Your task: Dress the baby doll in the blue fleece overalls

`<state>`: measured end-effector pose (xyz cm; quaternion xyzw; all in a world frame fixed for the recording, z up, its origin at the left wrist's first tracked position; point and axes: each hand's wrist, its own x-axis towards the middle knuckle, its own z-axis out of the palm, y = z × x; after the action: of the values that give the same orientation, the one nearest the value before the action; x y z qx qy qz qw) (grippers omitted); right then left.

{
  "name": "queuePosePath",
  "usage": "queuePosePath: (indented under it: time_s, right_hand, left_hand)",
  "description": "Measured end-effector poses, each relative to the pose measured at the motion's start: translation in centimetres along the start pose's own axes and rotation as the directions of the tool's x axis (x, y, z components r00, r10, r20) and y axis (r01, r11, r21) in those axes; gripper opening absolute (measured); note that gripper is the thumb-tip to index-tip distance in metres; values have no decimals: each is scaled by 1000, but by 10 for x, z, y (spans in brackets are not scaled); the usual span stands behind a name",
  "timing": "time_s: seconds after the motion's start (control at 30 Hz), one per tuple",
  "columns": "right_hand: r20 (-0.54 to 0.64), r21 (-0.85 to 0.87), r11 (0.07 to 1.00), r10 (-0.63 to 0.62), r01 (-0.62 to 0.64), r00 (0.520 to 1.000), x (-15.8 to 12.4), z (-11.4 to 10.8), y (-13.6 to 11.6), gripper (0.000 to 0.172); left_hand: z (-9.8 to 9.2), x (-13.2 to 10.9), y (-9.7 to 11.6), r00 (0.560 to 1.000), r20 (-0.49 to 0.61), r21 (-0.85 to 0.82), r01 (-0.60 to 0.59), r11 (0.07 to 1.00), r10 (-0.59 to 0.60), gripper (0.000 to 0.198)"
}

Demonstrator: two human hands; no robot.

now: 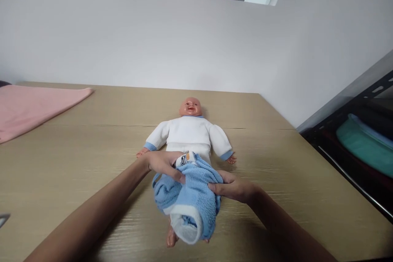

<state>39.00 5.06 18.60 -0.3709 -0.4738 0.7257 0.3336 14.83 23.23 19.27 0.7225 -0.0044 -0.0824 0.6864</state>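
A baby doll (188,133) lies on its back on the wooden table, its head toward the wall, in a white top with blue cuffs. Both my hands grip a light blue fleecy baby garment (199,186) with white trim, bunched over the doll's legs. My left hand (166,166) pinches its upper left part beside a patch with a printed figure. On the other side, my right hand (233,186) has its thumb on top of the cloth and its fingers partly hidden. One white-edged opening of the garment faces me. Below it a doll's foot (172,237) shows.
A pink cloth (37,108) lies at the table's left. Behind the wooden table (92,151) rises a pale wall (153,41). To the right, a dark metal rack (346,159) holds folded green cloth (365,147). A metallic corner (4,219) pokes in at the left edge.
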Motion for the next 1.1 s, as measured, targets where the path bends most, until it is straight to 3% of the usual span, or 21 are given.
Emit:
queuePosePath:
  time_s: [0.17, 0.33, 0.43, 0.57, 0.67, 0.77, 0.97, 1.1]
  right_hand:
    - [53, -11, 999, 45, -44, 998, 2, 0, 1, 57]
    - [180, 8, 1000, 3, -4, 984, 3, -3, 4, 77]
    - [143, 44, 999, -28, 22, 989, 3, -2, 9, 76]
    - [117, 152, 988, -52, 34, 992, 5, -3, 19, 73]
    - [107, 266, 963, -61, 31, 992, 10, -5, 28, 70]
    - [108, 321, 946, -89, 50, 990, 14, -5, 27, 71]
    - [182, 206, 963, -213, 175, 960, 12, 3, 1, 47]
    - [85, 76, 986, -158, 151, 984, 9, 8, -8, 51]
  left_hand:
    - [0, 1, -5, 997, -81, 28, -7, 1000, 9, 51]
    - [1, 0, -4, 993, -109, 94, 44, 995, -33, 52]
    - [1, 1, -8, 995, -65, -4, 72, 997, -72, 65]
    - [1, 3, -9, 997, 77, -164, 21, 986, -8, 83]
    - [3, 3, -3, 996, 84, -159, 44, 986, -31, 77]
    - [4, 1, 0, 998, 13, -148, 55, 987, -54, 64]
    - [4, -2, -10, 999, -42, -197, 1, 980, -9, 68]
    - [6, -1, -15, 998, -65, -211, -23, 977, 9, 51]
